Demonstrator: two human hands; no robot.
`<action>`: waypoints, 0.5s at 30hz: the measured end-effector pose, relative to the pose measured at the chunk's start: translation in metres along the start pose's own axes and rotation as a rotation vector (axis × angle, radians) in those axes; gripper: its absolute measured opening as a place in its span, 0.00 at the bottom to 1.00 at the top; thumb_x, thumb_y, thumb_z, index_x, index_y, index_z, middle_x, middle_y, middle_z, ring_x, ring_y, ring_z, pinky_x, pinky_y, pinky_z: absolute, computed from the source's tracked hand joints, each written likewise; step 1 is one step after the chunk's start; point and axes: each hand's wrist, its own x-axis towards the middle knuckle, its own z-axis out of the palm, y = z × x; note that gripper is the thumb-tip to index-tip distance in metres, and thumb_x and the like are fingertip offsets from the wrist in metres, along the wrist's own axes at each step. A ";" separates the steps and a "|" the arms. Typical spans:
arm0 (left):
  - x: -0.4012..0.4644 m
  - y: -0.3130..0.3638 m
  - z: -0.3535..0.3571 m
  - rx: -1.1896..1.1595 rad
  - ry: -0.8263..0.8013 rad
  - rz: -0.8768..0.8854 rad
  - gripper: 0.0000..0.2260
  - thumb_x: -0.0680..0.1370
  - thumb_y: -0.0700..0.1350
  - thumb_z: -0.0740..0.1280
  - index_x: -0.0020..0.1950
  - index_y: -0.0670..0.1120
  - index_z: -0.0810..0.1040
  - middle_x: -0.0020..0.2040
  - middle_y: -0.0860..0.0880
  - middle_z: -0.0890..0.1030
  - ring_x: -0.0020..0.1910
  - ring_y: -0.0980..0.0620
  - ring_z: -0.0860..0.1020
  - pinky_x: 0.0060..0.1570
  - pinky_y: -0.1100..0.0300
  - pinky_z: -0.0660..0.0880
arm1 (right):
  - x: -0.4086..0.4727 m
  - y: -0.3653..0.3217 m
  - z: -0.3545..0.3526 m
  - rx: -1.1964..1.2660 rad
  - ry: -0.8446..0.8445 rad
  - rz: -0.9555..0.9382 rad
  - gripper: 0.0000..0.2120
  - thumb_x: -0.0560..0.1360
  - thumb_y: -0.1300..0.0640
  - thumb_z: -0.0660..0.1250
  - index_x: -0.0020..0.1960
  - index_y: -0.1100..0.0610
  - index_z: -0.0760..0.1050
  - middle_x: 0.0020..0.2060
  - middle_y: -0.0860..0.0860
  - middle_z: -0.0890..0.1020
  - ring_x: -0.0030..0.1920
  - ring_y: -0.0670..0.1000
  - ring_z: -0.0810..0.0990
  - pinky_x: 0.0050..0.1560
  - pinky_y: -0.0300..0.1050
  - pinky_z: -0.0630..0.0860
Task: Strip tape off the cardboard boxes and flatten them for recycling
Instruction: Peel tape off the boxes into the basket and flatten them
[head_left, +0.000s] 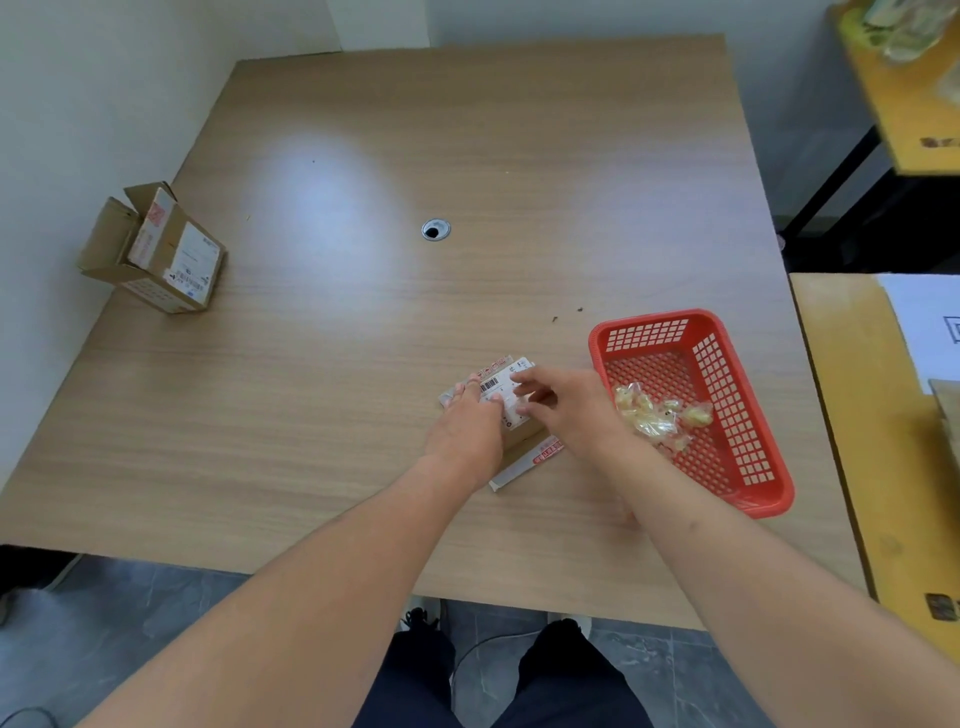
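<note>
I seem to be in a plain office: my wood-grain worktop (363, 364) has a cable grommet hole (435, 229), with white walls, grey floor tiles and neighbouring desks (857, 395).

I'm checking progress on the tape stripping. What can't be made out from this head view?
- Flattened box: mostly hidden under the left hand and right hand; remaining tape can't be judged.
- Label print: too small.
- Right hand's grip: blurred.
- Open box: inside faces away.
</note>
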 end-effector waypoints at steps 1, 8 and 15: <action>0.000 0.001 -0.001 0.000 -0.002 0.002 0.22 0.86 0.46 0.59 0.80 0.48 0.64 0.83 0.42 0.50 0.82 0.41 0.49 0.76 0.49 0.60 | 0.001 -0.002 0.003 -0.017 0.031 0.025 0.18 0.73 0.61 0.78 0.62 0.53 0.83 0.48 0.46 0.83 0.44 0.45 0.83 0.55 0.47 0.81; -0.003 0.001 -0.002 0.007 -0.010 0.005 0.23 0.85 0.47 0.60 0.81 0.47 0.63 0.83 0.41 0.50 0.82 0.40 0.49 0.77 0.49 0.57 | 0.018 -0.026 0.011 -0.187 0.133 0.281 0.04 0.75 0.56 0.76 0.49 0.51 0.86 0.49 0.49 0.83 0.46 0.50 0.82 0.49 0.44 0.77; -0.005 -0.002 -0.005 0.001 -0.010 0.032 0.23 0.85 0.48 0.60 0.81 0.47 0.62 0.83 0.41 0.49 0.82 0.41 0.48 0.78 0.49 0.54 | 0.019 -0.019 -0.027 -0.212 0.339 0.360 0.06 0.72 0.59 0.76 0.42 0.50 0.81 0.39 0.43 0.83 0.42 0.47 0.82 0.44 0.42 0.73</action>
